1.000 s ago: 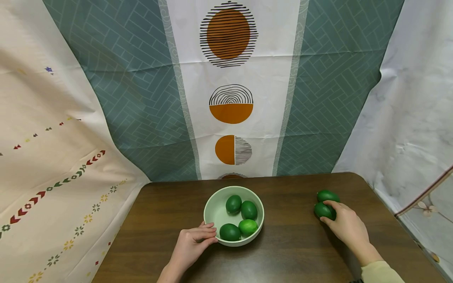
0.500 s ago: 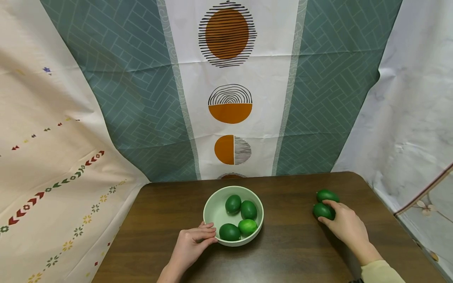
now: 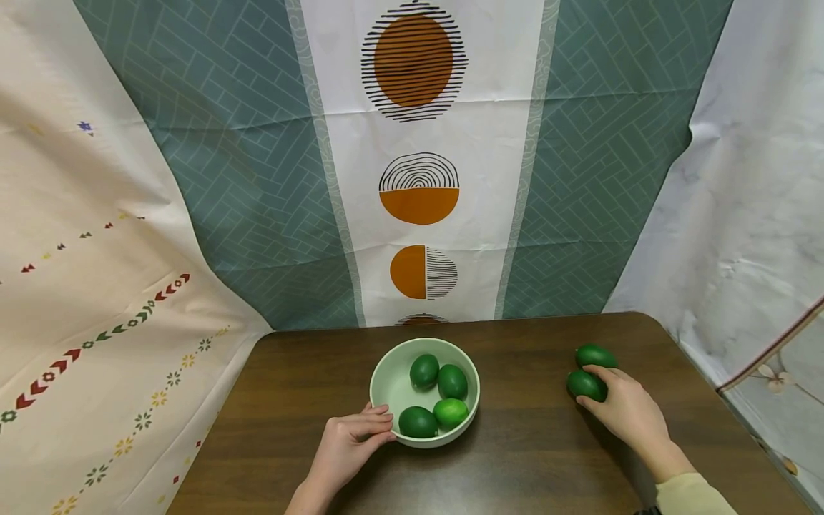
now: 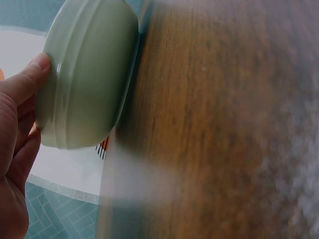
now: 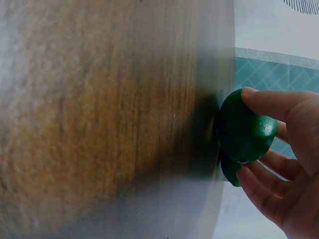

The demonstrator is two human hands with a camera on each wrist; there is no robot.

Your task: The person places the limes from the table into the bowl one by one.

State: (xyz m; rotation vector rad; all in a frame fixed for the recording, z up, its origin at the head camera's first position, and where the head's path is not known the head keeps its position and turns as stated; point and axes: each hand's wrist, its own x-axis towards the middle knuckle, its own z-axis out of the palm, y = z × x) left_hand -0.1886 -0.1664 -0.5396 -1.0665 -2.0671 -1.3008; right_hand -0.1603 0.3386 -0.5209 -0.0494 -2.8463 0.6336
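Note:
A pale green bowl (image 3: 389, 379) stands on the table, holding several limes, mostly dark green like one lime (image 3: 418, 422), plus a brighter one (image 3: 450, 413). At its near left rim my left hand (image 3: 347, 443) pinches the edge; the left wrist view has the thumb on the outer side of the bowl (image 4: 94, 74). Over on the right, my right hand (image 3: 631, 415) grips a dark green lime (image 3: 584, 385) between thumb and fingers, low at the tabletop. A second dark green lime (image 3: 595, 355) lies just behind it, partly hidden by the held one in the right wrist view.
The dark brown wooden table (image 3: 528, 458) reaches back to a hanging green and white patterned cloth (image 3: 425, 272). A cream embroidered cloth (image 3: 129, 322) borders the left side, a pale marbled cloth (image 3: 740, 272) the right. Bare wood separates the bowl from the right-hand limes.
My right hand has shifted the gripped lime slightly to the left, opening a little space from the one behind. My left hand and the bowl stay put.

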